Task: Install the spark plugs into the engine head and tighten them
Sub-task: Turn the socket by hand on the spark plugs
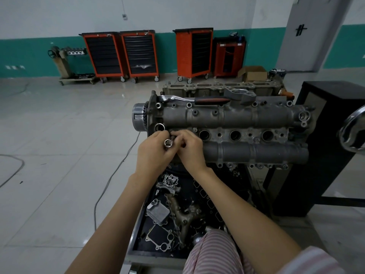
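The grey engine head [237,115] lies on a stand in front of me, with three open spark plug holes [235,135] in a row along its middle. Both hands meet over the leftmost hole. My left hand [154,151] is closed around a shiny metal socket [168,143], its open end facing up. My right hand [190,149] pinches a small dark part next to the socket; I cannot tell what that part is. A ratchet wrench [197,99] with a red-and-black handle rests on the far edge of the head.
A black tray [138,230] under the head holds gaskets and several metal engine parts. Another engine block [217,88] sits behind. Orange tool carts [138,54] line the far wall. A black cabinet [325,135] stands at the right. A cable [110,178] runs over the floor.
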`<act>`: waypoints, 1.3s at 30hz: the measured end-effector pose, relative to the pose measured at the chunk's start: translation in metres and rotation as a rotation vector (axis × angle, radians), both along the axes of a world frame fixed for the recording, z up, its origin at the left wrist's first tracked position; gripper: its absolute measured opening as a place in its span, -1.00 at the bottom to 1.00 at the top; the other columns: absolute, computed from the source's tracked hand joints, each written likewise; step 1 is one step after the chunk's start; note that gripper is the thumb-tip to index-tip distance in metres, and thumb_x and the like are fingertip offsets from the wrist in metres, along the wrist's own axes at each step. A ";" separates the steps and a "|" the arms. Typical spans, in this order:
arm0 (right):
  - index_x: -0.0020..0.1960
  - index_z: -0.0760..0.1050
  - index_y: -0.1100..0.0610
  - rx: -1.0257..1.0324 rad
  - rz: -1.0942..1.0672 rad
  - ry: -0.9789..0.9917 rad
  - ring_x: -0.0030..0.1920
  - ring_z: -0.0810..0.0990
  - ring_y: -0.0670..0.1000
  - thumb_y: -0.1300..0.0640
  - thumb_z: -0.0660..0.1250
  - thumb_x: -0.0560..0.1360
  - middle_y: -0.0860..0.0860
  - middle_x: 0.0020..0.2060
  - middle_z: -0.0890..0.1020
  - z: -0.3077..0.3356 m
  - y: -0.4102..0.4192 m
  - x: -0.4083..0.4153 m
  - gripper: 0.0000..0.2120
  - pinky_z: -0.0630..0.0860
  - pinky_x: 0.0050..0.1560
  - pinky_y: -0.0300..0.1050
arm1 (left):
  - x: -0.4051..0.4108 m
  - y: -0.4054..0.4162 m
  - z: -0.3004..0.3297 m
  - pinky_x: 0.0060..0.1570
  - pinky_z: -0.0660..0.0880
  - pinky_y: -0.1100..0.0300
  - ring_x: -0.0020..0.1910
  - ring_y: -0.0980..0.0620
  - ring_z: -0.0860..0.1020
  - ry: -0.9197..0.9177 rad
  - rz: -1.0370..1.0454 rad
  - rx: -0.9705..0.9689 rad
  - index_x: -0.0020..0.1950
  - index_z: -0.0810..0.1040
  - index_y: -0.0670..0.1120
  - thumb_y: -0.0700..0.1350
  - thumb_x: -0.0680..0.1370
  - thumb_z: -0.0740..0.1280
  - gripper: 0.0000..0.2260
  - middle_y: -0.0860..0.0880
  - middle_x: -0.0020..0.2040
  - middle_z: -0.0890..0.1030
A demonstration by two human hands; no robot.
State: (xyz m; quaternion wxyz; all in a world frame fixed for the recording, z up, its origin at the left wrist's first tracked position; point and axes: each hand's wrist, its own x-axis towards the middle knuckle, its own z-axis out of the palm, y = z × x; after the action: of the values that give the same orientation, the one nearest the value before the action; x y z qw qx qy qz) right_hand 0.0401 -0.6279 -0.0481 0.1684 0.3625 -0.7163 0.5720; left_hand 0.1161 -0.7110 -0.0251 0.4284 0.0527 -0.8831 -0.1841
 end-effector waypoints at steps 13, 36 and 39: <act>0.26 0.45 0.20 0.104 0.089 0.198 0.18 0.47 -0.07 0.33 0.34 0.41 0.07 0.19 0.52 -0.003 0.007 0.000 -0.58 0.35 0.19 -0.36 | 0.003 -0.002 -0.001 -0.39 0.21 0.22 -0.38 0.04 0.32 0.019 -0.028 0.003 -0.24 0.24 -0.06 -0.09 0.49 0.30 -0.76 0.04 -0.31 0.36; 0.18 0.49 0.22 0.153 0.087 0.219 0.08 0.53 -0.01 0.32 0.32 0.41 0.09 0.10 0.57 -0.001 0.007 -0.002 -0.66 0.44 0.08 -0.24 | 0.004 -0.003 0.003 -0.46 0.12 0.36 -0.44 0.04 0.29 -0.046 -0.019 -0.035 -0.26 0.23 -0.05 -0.09 0.45 0.32 -0.75 0.09 -0.36 0.33; 0.08 0.56 0.24 0.087 0.069 0.133 0.01 0.57 0.01 0.35 0.34 0.41 0.10 0.00 0.61 -0.002 0.005 -0.003 -0.75 0.45 0.05 -0.26 | 0.003 -0.003 0.009 -0.46 0.15 0.25 -0.45 0.05 0.30 -0.085 -0.030 -0.026 -0.32 0.26 -0.07 -0.03 0.48 0.36 -0.67 0.10 -0.41 0.30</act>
State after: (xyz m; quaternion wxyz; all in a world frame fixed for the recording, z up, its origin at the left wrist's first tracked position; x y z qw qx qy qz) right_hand 0.0370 -0.6228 -0.0503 0.1799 0.4314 -0.7147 0.5204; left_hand 0.1192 -0.7141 -0.0159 0.3885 0.0416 -0.9034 -0.1768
